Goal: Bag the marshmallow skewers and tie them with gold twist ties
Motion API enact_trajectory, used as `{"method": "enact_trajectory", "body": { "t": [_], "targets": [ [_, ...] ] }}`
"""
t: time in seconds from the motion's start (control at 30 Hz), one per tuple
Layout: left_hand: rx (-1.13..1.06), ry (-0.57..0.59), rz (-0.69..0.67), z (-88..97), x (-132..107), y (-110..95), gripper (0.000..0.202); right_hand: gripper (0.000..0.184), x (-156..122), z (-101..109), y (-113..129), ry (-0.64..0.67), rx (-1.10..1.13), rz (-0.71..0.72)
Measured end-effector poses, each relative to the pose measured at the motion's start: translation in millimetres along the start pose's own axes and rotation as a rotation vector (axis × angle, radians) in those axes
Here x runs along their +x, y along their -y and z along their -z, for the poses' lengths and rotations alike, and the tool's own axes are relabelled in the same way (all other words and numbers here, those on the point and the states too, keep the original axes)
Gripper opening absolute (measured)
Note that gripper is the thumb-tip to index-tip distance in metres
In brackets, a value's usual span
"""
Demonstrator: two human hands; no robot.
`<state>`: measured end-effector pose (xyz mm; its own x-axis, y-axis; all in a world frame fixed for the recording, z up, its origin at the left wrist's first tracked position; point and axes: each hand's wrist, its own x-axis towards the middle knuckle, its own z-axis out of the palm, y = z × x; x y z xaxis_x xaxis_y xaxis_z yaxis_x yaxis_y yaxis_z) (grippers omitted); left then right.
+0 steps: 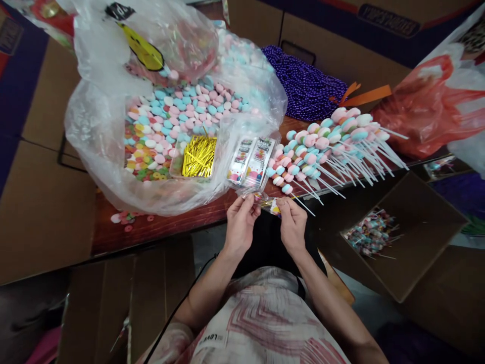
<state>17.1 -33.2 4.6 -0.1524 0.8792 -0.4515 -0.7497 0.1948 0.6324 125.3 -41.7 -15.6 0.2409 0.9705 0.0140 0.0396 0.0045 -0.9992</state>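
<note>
Between my hands, just off the table's front edge, is a small clear printed wrapper [273,206]. My left hand [242,222] pinches its left side with thumb and fingertips, while my right hand [293,222] grips the right side near a coloured print. Whether anything is inside the wrapper I cannot make out. Right behind them, a clear tray holds two stacks of printed wrappers [257,159]. A small box of gold twist ties [199,156] stands to its left. To the right lies a pile of candy skewers [326,144] on white sticks, threaded with pink, blue and white candies.
A large clear plastic bag [109,187] full of loose candies spreads over the table's left side. Purple bead strings [303,83] and a red plastic bag [424,111] lie at the back right. Below right, an open cardboard box [417,227] contains wrapped skewers. Cardboard boxes surround the table.
</note>
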Motion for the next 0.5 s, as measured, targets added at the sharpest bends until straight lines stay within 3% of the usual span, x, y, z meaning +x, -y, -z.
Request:
{"method": "enact_trajectory", "body": {
  "t": [0.1,0.27,0.33,0.5],
  "targets": [
    [0.002,-0.012,-0.026,3.8,2,-3,0.025,0.034,1,4,-1,0.017,-0.023,0.000],
    [0.033,-0.061,-0.203,0.7,-2,1,0.030,0.036,2,-3,-9,-0.074,0.197,-0.131],
    [0.026,-0.037,-0.179,0.3,-3,2,0.031,0.038,2,-4,-10,-0.083,0.189,-0.133],
    [0.011,-0.025,-0.081,1.2,-1,-2,0.031,0.042,2,2,1,-0.026,-0.075,0.032]
  ]
}}
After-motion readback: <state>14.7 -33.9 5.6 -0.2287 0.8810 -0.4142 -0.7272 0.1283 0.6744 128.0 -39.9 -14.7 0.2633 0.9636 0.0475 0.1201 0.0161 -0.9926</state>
